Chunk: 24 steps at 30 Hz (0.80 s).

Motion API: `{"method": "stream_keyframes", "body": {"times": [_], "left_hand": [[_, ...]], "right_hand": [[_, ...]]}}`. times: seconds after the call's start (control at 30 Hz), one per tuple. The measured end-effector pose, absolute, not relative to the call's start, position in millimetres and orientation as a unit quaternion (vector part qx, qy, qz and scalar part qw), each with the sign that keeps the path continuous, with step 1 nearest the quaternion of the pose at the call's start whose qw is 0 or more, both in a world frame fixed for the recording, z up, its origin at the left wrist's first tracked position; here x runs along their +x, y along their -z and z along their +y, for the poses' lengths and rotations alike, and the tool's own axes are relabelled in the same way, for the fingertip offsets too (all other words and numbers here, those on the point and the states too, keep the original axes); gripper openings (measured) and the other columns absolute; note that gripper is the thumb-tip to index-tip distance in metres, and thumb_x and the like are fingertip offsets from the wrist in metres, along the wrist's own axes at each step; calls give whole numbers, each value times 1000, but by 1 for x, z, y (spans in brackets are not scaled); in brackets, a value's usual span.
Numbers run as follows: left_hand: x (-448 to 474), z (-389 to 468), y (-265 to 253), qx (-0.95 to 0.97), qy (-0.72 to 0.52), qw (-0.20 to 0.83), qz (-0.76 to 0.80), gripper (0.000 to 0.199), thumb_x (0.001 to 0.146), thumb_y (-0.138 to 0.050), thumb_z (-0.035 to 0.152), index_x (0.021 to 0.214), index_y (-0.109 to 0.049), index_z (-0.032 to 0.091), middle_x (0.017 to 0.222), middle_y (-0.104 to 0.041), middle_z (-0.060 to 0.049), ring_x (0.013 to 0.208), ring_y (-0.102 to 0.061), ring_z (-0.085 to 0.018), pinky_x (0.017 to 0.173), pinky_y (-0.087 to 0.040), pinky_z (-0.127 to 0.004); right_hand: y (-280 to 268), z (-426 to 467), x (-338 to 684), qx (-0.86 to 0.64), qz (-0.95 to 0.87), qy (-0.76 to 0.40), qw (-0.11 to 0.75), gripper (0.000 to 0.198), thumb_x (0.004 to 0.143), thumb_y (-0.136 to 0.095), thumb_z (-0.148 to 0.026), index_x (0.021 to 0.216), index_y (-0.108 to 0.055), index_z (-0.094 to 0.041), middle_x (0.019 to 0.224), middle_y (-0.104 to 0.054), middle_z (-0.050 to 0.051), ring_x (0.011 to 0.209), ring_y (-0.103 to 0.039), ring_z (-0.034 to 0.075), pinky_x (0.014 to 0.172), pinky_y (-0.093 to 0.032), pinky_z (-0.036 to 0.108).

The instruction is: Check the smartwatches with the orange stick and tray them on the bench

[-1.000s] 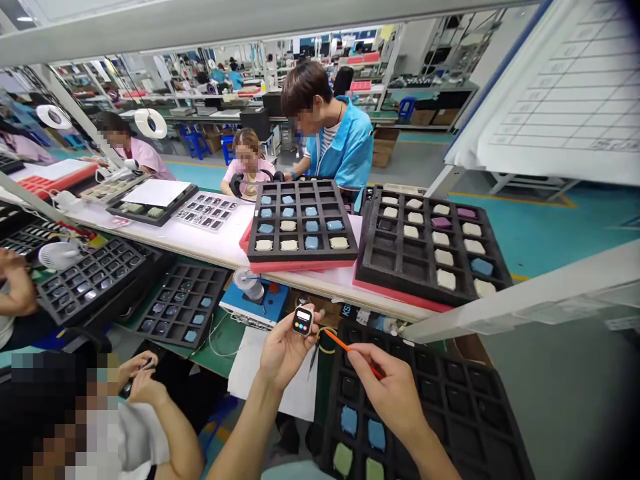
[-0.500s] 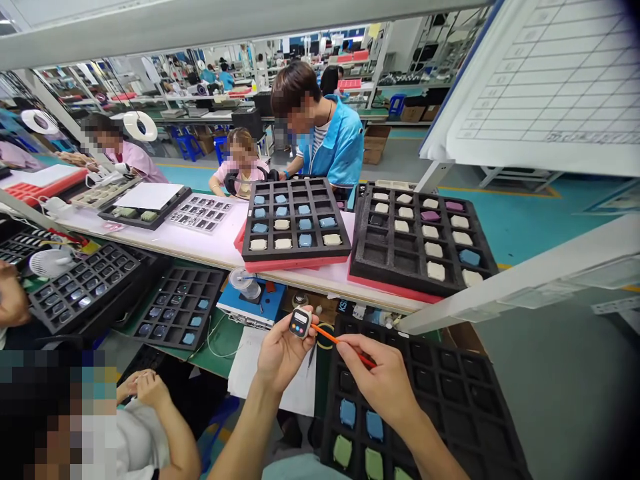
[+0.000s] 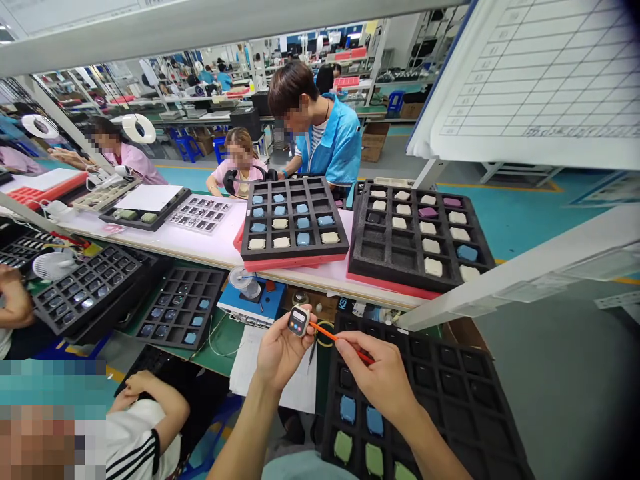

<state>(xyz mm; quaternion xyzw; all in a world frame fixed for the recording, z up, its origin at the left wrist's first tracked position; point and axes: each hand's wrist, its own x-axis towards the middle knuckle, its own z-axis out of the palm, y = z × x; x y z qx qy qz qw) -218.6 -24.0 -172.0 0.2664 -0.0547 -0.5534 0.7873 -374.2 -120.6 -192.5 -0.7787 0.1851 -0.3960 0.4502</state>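
Since a second ago, the orange tool [image 3: 324, 330] has been brought to the watch [image 3: 298, 321], which is pinched by fingers of the left hand [image 3: 280, 353]; the tool is pinched by the right hand [image 3: 377, 373]. The watch could be scratched if the tool is pushed askew.

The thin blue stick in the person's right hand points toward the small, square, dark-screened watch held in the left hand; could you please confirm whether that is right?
Not quite: the thin stick is orange, not blue, as the head view shows. The right hand does hold it, pointing toward the dark-screened square watch in the left hand.
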Motion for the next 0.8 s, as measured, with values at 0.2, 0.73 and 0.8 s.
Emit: {"method": "stream_keyframes", "body": {"times": [0.2,0.73,0.8], "left_hand": [[-220,-24,171,272,554,785,-51,34,97,-41,21,108,-67,3,90,-66,-14,72,-64,-15,69,-54,-22],[-222,-27,171,297,539,785,-71,33,96,-44,22,107,-68,3,95,-66,-15,73,-63,-14,67,-52,-21],[-222,-26,172,302,538,783,-75,31,96,-46,23,105,-69,4,96,-66,-15,74,-63,-14,67,-52,-20]], "right_hand": [[194,-121,-375,-780,186,395,448,21,96,-58,-31,89,-73,-19,70,-65,-2,57,-57,10,58,-45,16],[190,-120,-377,-803,191,406,392,19,96,-57,-28,91,-73,-18,86,-72,2,73,-67,14,67,-51,21],[191,-121,-377,-804,192,405,390,20,96,-56,-27,91,-73,-18,87,-72,2,73,-68,15,67,-51,21]]}}
